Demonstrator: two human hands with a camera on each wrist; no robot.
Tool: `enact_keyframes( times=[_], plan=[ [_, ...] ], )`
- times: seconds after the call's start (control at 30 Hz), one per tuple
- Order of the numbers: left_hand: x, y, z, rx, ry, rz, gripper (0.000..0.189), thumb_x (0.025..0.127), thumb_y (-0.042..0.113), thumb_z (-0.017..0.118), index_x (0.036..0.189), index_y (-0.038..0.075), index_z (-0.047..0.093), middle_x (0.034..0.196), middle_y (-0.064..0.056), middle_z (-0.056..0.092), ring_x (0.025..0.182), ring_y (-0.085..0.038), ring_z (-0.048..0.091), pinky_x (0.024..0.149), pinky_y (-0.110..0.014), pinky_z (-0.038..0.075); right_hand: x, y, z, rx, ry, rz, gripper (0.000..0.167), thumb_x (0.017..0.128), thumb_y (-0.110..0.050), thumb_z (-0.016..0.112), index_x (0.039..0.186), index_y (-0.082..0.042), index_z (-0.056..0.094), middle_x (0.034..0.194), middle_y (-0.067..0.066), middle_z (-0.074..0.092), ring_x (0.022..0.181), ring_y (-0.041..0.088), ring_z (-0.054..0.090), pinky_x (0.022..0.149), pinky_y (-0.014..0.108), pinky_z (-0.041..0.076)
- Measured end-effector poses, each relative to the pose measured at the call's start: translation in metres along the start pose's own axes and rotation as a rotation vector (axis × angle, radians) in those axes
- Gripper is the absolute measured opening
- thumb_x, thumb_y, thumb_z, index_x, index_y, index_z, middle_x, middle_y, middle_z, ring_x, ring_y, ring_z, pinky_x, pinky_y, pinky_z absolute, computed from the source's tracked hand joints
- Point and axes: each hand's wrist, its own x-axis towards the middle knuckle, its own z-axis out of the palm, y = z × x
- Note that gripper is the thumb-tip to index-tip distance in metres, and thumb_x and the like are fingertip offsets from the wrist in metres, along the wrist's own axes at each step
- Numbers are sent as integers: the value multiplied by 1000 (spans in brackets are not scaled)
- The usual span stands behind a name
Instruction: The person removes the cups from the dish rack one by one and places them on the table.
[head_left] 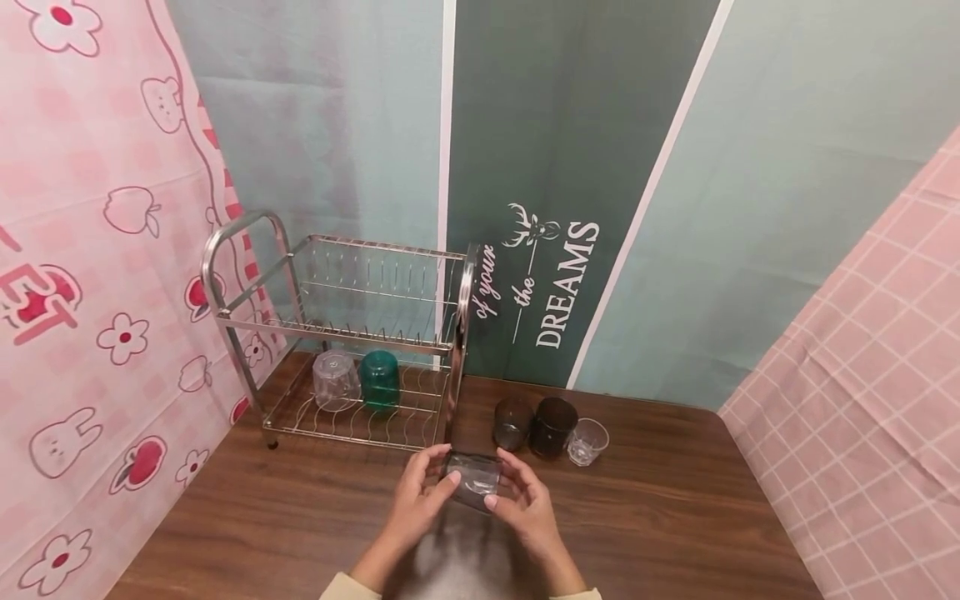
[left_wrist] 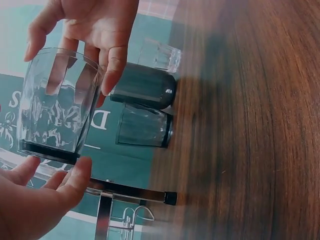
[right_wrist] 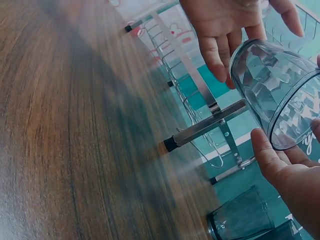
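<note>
Both hands hold a faceted smoky-clear drinking glass on its side above the table front. Fingers and thumb of my left hand grip the base end. At the rim end, my right hand grips the other side. The left wrist view shows the glass with its darker, thick base toward the left hand. In the right wrist view its open rim faces the right hand. Just beyond stand a brown-tinted glass, a darker glass and a small clear glass.
A two-tier metal dish rack stands at the back left. Its lower tier bears an upside-down clear glass and an upside-down teal glass. Printed curtains enclose the wooden table at the back and sides.
</note>
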Motion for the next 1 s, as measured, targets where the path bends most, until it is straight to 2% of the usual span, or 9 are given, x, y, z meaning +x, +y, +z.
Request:
enact_keyframes(
  times=[0.13,0.23,0.33,0.43,0.57,0.67,0.83,1.0],
  plan=[
    [5,-16,-3,45,22,47,36,84,5,64,119,-1,55,112,-20,51,96,-36,54,72,-29,50,0,-1,0,-63,49,23,58,75,13,64,128,12,43,117,28,48,103,25,55,79,33,50],
    [12,-32,-9,123,40,98,34,85,11,66,117,2,59,112,-13,54,96,-35,56,71,-29,50,0,-4,-1,-137,98,53,58,73,12,67,127,9,47,116,28,48,101,27,55,77,34,51],
    [19,-40,-17,219,64,154,31,84,15,68,113,6,63,109,-6,56,93,-33,57,69,-29,49,1,-7,-2,-212,111,89,59,72,10,69,127,5,49,117,26,50,102,30,53,76,36,51],
    [25,-43,-25,298,94,195,29,81,15,71,109,10,65,105,-3,57,91,-30,56,67,-33,48,2,-14,-1,-279,107,107,60,72,9,71,128,4,49,118,25,51,105,35,50,77,41,50],
    [32,-43,-34,351,124,221,29,79,12,72,107,10,66,103,-4,59,90,-27,58,66,-38,48,5,-29,5,-419,112,107,62,71,4,73,128,2,50,117,23,52,104,33,49,79,48,47],
    [36,-43,-40,376,142,223,28,78,10,72,106,8,66,103,-5,59,90,-28,58,66,-40,49,6,-35,6,-546,118,92,62,70,0,75,127,2,50,117,21,53,103,31,50,79,46,46],
    [42,-43,-52,435,170,216,27,79,10,72,105,7,66,103,-7,59,87,-23,56,64,-39,47,10,-16,-9,-750,120,40,64,69,-8,79,127,-2,53,121,15,52,108,31,49,81,42,44],
    [47,-44,-61,484,184,206,28,79,10,72,105,6,66,105,-10,58,87,-20,54,65,-37,45,14,-4,-22,-869,115,-2,64,71,-16,78,128,-3,53,121,16,52,112,33,49,90,49,39]
  ],
)
